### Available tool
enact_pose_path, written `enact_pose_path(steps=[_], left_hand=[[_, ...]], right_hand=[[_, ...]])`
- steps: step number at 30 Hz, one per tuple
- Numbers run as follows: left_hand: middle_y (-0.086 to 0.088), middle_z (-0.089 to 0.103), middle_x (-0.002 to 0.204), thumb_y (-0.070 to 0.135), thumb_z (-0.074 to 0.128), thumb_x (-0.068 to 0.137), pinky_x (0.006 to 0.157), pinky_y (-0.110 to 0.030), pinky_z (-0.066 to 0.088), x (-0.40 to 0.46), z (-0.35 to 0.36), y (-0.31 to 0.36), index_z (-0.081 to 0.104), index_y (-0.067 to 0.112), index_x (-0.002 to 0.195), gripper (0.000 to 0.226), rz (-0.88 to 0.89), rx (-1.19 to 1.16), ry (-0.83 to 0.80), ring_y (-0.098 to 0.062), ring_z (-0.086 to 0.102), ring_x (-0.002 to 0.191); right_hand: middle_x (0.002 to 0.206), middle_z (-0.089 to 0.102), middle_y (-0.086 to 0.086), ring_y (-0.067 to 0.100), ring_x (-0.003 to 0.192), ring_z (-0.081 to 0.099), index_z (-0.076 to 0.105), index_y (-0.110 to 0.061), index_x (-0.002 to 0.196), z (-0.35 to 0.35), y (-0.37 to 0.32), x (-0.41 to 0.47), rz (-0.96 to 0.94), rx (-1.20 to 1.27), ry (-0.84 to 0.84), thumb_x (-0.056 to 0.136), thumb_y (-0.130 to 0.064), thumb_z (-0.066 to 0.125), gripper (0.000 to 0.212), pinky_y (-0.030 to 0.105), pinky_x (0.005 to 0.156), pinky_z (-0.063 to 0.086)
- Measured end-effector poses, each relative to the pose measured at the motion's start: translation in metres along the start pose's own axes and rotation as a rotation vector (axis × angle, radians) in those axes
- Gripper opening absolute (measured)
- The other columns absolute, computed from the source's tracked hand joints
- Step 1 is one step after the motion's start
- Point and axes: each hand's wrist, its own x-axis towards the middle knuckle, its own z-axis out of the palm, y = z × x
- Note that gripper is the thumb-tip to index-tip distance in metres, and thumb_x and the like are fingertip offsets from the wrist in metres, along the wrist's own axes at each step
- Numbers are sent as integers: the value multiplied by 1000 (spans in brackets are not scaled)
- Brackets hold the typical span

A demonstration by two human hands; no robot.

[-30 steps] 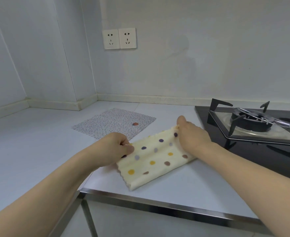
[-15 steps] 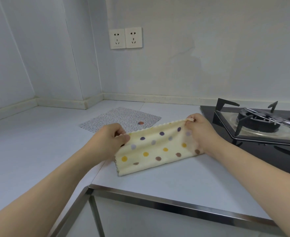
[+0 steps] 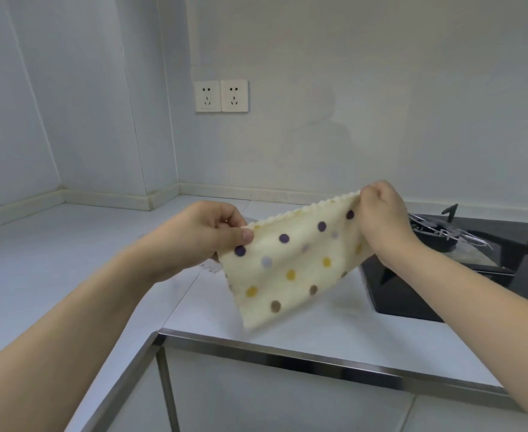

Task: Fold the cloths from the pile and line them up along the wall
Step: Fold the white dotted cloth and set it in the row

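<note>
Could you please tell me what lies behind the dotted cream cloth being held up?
Behind the cream polka-dot cloth, only a sliver of grey speckled cloth shows by the left hand; the rest is hidden.

Light: soft, even and cool, giving the pale walls a bluish cast.
Shadows: faint ones are lying on the white surface (image 3: pixel 303 325) under the cream polka-dot cloth (image 3: pixel 290 269).
Glare: the steel edge strip (image 3: pixel 287 358) is glinting.
Blur: the cloth's lower corner is smearing.
Distortion: wall lines are bowing near the edges.

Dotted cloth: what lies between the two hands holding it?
Only the dotted cloth itself, stretched between left hand and right hand; head view.
</note>
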Motion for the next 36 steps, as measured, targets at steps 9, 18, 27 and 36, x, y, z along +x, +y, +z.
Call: enact_pose_path(steps=[9, 18, 27, 36], left_hand=[[-5, 74, 81, 21, 57, 97, 65, -36, 61, 11, 14, -41, 62, 11, 88, 15, -252, 271, 28, -25, 72, 73], [0, 63, 87, 14, 41, 98, 59, -26, 41, 33, 19, -101, 58, 19, 83, 23, -228, 621, 198, -15, 54, 74], [-1, 48, 128, 4, 39, 95, 99, -33, 37, 40, 63, -73, 51, 16, 127, 36, 65, 601, 208, -21, 43, 118], [12, 9, 161, 58, 23, 98, 121, -39, 2, 29, 79, -95, 15, 36, 153, 59, -73, 872, -161, -9, 4, 147]], right_hand=[[93, 53, 7, 30, 84, 52, 42, -9, 103, 34, 36, -7, 2, -646, -320, 98, -27, 30, 23, 37, 68, 39], [106, 53, 11, 29, 82, 51, 32, -10, 120, 93, 57, -9, -48, -868, -495, 91, -10, 37, 30, 35, 66, 38], [89, 52, 5, 24, 72, 49, 31, -13, 119, 92, 66, -4, -163, -899, -567, 89, -6, 34, 31, 33, 60, 35], [81, 52, 5, 21, 69, 50, 33, -19, 110, 79, 75, 14, -165, -814, -671, 98, -12, 32, 14, 34, 59, 38]])
